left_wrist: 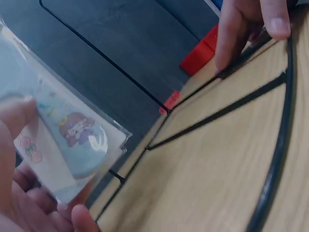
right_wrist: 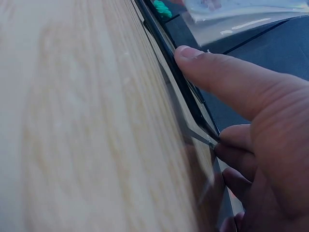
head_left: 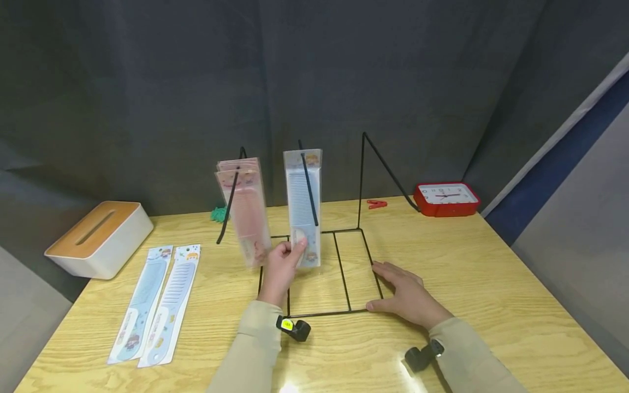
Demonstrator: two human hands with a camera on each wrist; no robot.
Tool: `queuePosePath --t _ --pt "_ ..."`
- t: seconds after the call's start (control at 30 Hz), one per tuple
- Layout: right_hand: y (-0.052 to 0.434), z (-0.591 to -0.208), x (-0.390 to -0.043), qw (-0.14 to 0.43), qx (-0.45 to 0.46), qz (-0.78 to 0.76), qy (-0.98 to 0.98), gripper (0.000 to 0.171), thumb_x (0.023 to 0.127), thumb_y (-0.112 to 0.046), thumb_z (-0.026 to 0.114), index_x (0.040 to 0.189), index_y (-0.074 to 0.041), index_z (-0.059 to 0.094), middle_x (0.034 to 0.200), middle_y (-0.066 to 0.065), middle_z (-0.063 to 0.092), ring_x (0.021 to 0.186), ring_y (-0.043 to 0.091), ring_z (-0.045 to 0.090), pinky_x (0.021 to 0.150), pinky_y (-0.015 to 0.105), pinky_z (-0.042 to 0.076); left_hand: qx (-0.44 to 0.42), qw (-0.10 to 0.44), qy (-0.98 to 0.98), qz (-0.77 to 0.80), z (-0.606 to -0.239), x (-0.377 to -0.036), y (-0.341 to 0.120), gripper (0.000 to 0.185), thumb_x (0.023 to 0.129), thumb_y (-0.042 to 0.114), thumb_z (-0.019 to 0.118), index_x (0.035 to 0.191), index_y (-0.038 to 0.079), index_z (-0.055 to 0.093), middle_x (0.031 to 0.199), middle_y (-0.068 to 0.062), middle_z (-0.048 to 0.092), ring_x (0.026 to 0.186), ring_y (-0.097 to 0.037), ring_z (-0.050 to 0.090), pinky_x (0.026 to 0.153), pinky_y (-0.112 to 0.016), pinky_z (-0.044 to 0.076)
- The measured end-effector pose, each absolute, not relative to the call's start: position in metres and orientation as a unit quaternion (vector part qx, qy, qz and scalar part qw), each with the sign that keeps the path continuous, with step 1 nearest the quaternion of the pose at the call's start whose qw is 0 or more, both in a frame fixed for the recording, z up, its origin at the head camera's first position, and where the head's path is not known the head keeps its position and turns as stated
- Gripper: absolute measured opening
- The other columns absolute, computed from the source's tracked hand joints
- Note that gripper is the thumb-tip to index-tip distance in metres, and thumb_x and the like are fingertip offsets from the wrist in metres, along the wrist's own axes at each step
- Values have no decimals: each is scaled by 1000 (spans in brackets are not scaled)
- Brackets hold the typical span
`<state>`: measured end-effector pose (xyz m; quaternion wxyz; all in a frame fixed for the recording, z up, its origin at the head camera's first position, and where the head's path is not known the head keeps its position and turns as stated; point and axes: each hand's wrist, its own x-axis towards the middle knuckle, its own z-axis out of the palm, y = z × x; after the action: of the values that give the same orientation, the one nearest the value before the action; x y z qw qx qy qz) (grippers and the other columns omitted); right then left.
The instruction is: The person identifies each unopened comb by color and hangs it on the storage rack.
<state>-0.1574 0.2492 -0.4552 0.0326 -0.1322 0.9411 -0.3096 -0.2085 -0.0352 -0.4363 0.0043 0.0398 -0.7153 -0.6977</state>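
Note:
A packaged light-blue comb [head_left: 299,199] hangs upright on the middle prong of a black wire rack [head_left: 342,273]. My left hand [head_left: 281,273] pinches its lower end, thumb on the front, as the left wrist view also shows. Several packaged pink combs [head_left: 249,215] hang on the left prong, just left of that hand. The right prong [head_left: 390,172] carries nothing. My right hand [head_left: 405,295] rests on the rack's front right corner, its fingers fairly straight along the side bar. Its thumb [right_wrist: 217,70] touches the front bar in the right wrist view.
Two packaged blue combs [head_left: 140,305] [head_left: 171,305] lie on the wooden table at left. Behind them stands a white tissue box [head_left: 115,245] with a wooden lid. At the back are a green item [head_left: 218,214], a red clip [head_left: 377,204] and a red clock [head_left: 446,209].

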Motion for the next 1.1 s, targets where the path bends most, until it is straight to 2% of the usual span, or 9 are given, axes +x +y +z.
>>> queuePosePath --t 0.1,0.27,0.4,0.5,0.63,0.7,0.8,0.9,1.1 --pt "249 -455 -157 32 -132 -311 941 97 77 -56 81 151 -5 44 157 18 38 146 44 28 111 63 13 51 16 -713 -699 -429 -207 -34 49 94 48 67 110 2 66 110 -12 70 96 -21 64 85 -46 52" --pt "249 -456 -157 29 -133 -311 941 96 77 -54 81 150 -5 44 157 18 38 145 43 28 111 63 13 49 24 -719 -693 -427 -206 -33 43 97 41 65 115 2 64 113 -12 70 101 -24 66 89 -47 52" --pt "249 -456 -157 26 -133 -309 941 95 77 -54 81 150 -5 45 156 19 39 145 43 29 111 63 14 42 29 -729 -683 -432 -207 -33 38 101 27 63 124 -3 58 118 -17 64 106 -27 61 93 -47 50" --pt "249 -456 -157 27 -133 -310 941 95 77 -54 81 150 -5 45 156 19 39 145 44 29 111 63 14 37 24 -731 -681 -434 -207 -34 45 100 21 62 135 -5 49 128 -21 56 116 -31 54 98 -47 47" --pt "249 -455 -157 26 -133 -311 941 94 77 -53 82 150 -5 46 156 19 40 145 45 29 111 64 14 14 1 -744 -668 -426 -203 -37 59 100 25 63 148 0 37 144 -19 43 132 -36 44 105 -49 42" --pt "249 -456 -157 24 -131 -311 941 94 77 -53 82 150 -5 46 156 19 40 145 44 29 111 63 14 -8 -14 -769 -639 -418 -199 -40 62 100 31 63 150 5 36 148 -16 42 135 -34 45 104 -50 43" --pt "248 -456 -157 26 -132 -313 940 94 78 -52 82 150 -5 45 156 18 40 145 43 29 111 63 14 -53 -33 -806 -588 -401 -192 -49 59 99 36 63 148 9 42 148 -11 47 128 -29 53 99 -49 47" --pt "247 -456 -157 31 -132 -314 940 95 78 -53 81 150 -5 44 156 17 40 146 42 29 112 63 14 -126 -69 -815 -561 -389 -186 -65 50 101 31 61 142 5 49 138 -13 56 118 -28 59 95 -48 50" --pt "249 -457 -157 29 -128 -314 940 95 77 -55 81 151 -6 45 156 18 39 145 43 28 112 62 13 -214 -170 -811 -517 -388 -178 -109 33 104 31 57 124 5 61 125 -12 63 114 -30 60 96 -49 50"
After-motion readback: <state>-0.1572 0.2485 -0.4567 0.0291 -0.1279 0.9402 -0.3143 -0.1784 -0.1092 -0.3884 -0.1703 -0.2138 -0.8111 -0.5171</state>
